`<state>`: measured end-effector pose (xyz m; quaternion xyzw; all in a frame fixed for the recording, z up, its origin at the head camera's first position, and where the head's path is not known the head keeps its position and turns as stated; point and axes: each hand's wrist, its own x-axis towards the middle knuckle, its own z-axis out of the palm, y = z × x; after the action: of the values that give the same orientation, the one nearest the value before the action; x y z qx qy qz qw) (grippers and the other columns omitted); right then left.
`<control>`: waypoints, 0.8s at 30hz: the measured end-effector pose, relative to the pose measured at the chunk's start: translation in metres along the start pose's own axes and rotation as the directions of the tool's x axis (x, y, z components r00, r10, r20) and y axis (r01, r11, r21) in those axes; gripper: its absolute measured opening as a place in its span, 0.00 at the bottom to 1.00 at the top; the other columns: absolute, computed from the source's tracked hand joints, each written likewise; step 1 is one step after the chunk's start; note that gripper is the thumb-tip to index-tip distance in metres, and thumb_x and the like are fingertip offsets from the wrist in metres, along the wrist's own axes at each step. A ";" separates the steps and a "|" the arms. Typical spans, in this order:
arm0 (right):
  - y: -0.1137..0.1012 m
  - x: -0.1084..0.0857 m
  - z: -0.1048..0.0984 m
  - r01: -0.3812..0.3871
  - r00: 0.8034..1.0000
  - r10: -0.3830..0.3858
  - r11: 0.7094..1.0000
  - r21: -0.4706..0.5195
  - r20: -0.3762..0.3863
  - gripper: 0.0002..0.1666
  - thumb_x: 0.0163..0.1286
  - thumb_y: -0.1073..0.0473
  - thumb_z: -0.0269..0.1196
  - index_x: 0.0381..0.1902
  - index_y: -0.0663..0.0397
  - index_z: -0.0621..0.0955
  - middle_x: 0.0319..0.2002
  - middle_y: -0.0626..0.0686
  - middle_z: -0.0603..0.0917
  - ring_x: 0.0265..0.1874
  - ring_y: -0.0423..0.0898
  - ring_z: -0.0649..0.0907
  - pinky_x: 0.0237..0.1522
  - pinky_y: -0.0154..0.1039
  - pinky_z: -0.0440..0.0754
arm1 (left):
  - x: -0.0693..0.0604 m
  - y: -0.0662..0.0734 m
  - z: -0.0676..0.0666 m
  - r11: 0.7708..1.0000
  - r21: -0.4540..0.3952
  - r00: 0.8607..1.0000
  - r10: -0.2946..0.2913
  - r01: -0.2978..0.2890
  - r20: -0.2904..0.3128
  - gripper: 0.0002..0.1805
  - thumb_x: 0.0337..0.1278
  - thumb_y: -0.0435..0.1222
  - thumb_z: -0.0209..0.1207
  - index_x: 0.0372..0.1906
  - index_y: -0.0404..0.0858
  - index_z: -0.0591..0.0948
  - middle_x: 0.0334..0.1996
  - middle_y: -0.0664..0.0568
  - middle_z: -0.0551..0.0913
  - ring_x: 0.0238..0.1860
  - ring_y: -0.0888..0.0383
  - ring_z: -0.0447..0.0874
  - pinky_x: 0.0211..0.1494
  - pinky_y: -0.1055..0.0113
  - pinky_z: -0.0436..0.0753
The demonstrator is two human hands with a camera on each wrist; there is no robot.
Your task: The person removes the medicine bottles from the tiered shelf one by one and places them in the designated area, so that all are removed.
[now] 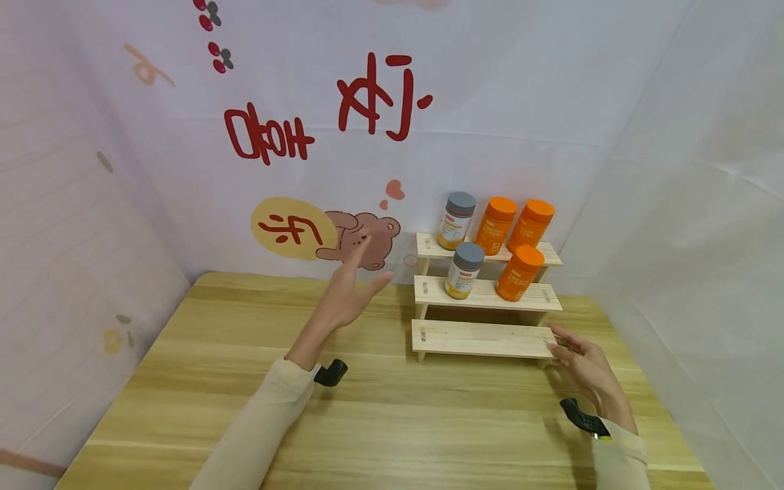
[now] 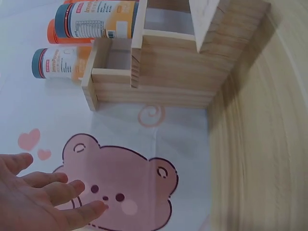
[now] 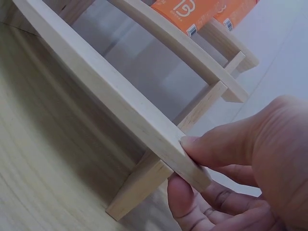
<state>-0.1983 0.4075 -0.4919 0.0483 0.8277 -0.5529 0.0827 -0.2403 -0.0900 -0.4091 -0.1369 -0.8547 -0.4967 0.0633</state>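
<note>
The three-tiered pale wooden rack (image 1: 484,294) stands on the counter (image 1: 392,422), stepped upward to the back, the right end of its lowest shelf (image 1: 484,338) pinched by the right hand (image 1: 590,371). On its middle shelf (image 1: 429,289) stand a grey-capped bottle (image 1: 463,272) with a white and yellow label and, to its right, an orange bottle (image 1: 519,274), while the top shelf (image 1: 429,247) carries another grey-capped bottle (image 1: 456,222) and two more orange bottles (image 1: 530,226), all upright

This place is looking like a little nook. Wrinkly white walls (image 1: 520,88) are standing around three sides of a wooden table (image 1: 392,422), and a cartoon bear (image 1: 381,238), hearts (image 1: 395,190) and red writing (image 1: 371,99) are decorating them. Nothing is showing whether it's home or shop.
</note>
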 end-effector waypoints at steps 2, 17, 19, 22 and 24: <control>0.000 0.000 -0.001 0.000 1.000 0.000 1.000 -0.002 -0.006 0.44 0.77 0.44 0.61 0.82 0.55 0.58 0.60 0.43 0.73 0.50 0.27 0.79 0.53 0.32 0.85 | 0.004 0.004 0.002 1.000 -0.006 1.000 0.011 -0.011 -0.001 0.45 0.62 0.71 0.53 0.79 0.76 0.44 0.83 0.63 0.48 0.83 0.46 0.49 0.78 0.30 0.55; 0.002 0.002 0.000 0.008 1.000 -0.008 1.000 0.019 -0.005 0.44 0.77 0.48 0.62 0.81 0.57 0.58 0.62 0.45 0.75 0.50 0.27 0.80 0.51 0.34 0.86 | 0.030 0.027 0.008 0.996 -0.038 0.997 0.076 -0.077 -0.020 0.45 0.60 0.72 0.55 0.79 0.73 0.50 0.81 0.55 0.59 0.82 0.49 0.55 0.77 0.35 0.65; 0.003 0.002 0.000 0.013 1.000 -0.013 1.000 0.015 -0.005 0.44 0.77 0.47 0.61 0.81 0.57 0.58 0.66 0.51 0.73 0.49 0.26 0.79 0.52 0.34 0.86 | 0.034 0.031 0.009 0.995 -0.061 0.997 0.077 -0.078 -0.011 0.45 0.61 0.71 0.55 0.79 0.72 0.51 0.80 0.52 0.61 0.81 0.51 0.57 0.76 0.37 0.67; 0.003 0.001 0.000 0.025 1.000 -0.025 1.000 0.013 -0.002 0.44 0.78 0.48 0.61 0.81 0.58 0.58 0.68 0.54 0.71 0.50 0.26 0.79 0.52 0.34 0.86 | 0.042 0.039 0.012 0.992 -0.095 0.997 0.079 -0.078 0.003 0.47 0.61 0.70 0.56 0.81 0.67 0.51 0.80 0.50 0.62 0.81 0.52 0.59 0.77 0.40 0.67; 0.003 0.001 0.000 0.030 1.000 -0.030 0.999 0.017 -0.008 0.43 0.78 0.48 0.61 0.81 0.58 0.58 0.65 0.50 0.73 0.50 0.27 0.80 0.51 0.34 0.86 | 0.049 0.044 0.014 0.991 -0.107 0.997 0.080 -0.078 0.014 0.48 0.62 0.69 0.56 0.82 0.62 0.52 0.80 0.49 0.62 0.80 0.52 0.61 0.78 0.41 0.66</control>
<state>-0.1991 0.4082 -0.4945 0.0387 0.8240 -0.5609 0.0708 -0.2733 -0.0493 -0.3677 -0.1783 -0.8214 -0.5375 0.0679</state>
